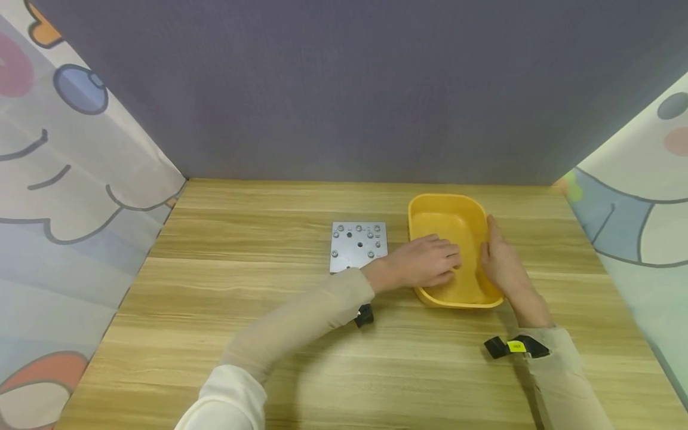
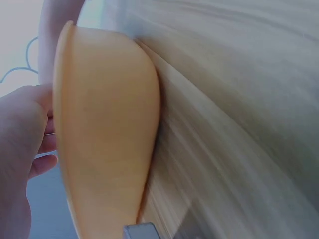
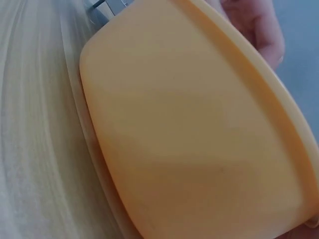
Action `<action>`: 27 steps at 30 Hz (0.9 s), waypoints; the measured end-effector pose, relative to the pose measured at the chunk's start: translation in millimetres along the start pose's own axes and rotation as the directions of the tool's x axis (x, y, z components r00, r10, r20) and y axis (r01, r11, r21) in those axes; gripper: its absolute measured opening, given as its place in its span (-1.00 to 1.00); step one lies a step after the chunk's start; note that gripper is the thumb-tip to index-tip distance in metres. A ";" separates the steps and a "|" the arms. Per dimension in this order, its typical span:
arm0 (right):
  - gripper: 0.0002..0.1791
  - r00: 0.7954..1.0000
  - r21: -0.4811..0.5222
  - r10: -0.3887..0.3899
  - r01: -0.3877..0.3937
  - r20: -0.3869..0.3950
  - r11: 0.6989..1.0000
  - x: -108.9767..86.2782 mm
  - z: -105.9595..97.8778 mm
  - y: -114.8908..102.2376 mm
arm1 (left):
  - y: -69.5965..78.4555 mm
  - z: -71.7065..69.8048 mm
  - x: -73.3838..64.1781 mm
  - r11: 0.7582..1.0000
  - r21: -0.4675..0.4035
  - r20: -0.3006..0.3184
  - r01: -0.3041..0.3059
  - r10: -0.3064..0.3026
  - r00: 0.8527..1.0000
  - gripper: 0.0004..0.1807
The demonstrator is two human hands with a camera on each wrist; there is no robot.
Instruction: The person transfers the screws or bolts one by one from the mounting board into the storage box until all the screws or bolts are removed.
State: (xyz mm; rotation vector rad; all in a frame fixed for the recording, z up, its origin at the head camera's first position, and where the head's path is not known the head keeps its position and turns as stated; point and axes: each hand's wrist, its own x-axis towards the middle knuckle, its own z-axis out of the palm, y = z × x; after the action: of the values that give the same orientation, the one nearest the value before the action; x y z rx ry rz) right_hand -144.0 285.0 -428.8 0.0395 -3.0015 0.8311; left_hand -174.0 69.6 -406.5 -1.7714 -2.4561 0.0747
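The yellow tray (image 1: 448, 206) is gripped at its right edge by the right hand (image 1: 505, 266), table (image 1: 559, 257) room beyond. The left hand (image 1: 424, 261), seemingly empty, is held loosely curled above the inside, shown only in head view.

The yellow tray (image 1: 443, 219) looks like smooth plastic, faintly glossy inside and nearly matt outside. At its nine o'clock, the metal plate (image 1: 352, 257) has a flat, satin silver face. The tabletop (image 1: 226, 286) shows smooth wood grain. At twelve o'clock, the dark panel (image 1: 344, 89) looks matt and cloth-like; towards eight o'clock, the beige sleeve (image 1: 301, 319) is matt cloth.
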 end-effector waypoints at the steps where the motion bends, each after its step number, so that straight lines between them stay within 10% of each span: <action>1: -0.33 1.000 -0.002 -0.002 0.002 -0.001 1.000 0.2 0.0 -0.3 | 0.7 -1.3 -0.9 1.000 0.000 -0.012 -0.001 0.001 1.000 -0.63; 12: -0.32 1.000 -0.018 0.002 -0.002 0.023 1.000 -0.2 -1.7 -2.2 | -0.7 -14.7 -21.7 0.991 -0.131 -0.170 0.015 -0.038 0.985 -0.74; 27: -0.33 1.000 -0.011 0.000 0.001 0.018 1.000 0.1 -1.5 -0.6 | -11.3 -7.0 -46.3 0.966 -0.223 -0.113 0.128 -0.156 0.981 -0.75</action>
State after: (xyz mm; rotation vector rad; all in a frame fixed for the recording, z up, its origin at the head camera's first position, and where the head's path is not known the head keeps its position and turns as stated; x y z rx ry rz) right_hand -144.1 285.2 -427.1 0.0480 -3.0230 0.8185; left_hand -169.3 21.9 -401.3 -1.6089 -2.5692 -0.3205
